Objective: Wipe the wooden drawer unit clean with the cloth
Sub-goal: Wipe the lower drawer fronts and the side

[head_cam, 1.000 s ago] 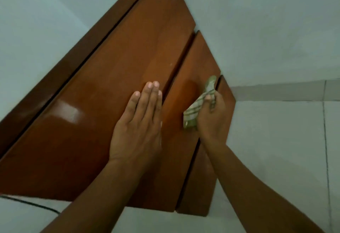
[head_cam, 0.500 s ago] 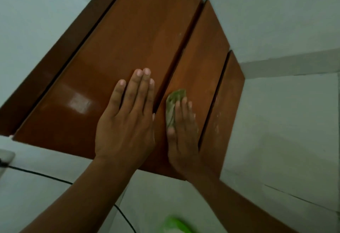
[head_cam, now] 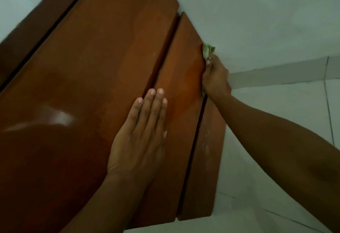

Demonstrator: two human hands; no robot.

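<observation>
The left hand (head_cam: 139, 140) lay flat and open on the wooden drawer unit (head_cam: 88, 89), fingers straight and together, gripping nothing. Its fingertips reached the groove between the widest front and the middle drawer front (head_cam: 182, 107). To the right of this hand, past the middle front, the narrow front (head_cam: 206, 168) carried pale specks and appeared not yet wiped.

Beyond the left fingertips and to their right, the right hand (head_cam: 214, 75) was closed around the cloth (head_cam: 207, 50), at the far right edge of the middle front. The bunched green cloth protruded past the fingertips, and a small fold showed below the heel of the hand. How firmly the cloth met the wood could not be determined. Behind the right hand stood the pale wall (head_cam: 257, 11).

Handling: the cloth was judged soft, light and easily crumpled. It should be held bunched in the palm with the fingers wrapped over it. The unit was judged rigid and heavy, with a glossy, slippery finish. It should be steadied by flat pressure, as the left hand did, and not gripped.

Compared with half a second earlier, the right hand had travelled from just beside the left hand to the far edge, and had changed from flat fingers to a curled grip. The left hand had stayed flat on the unit.
</observation>
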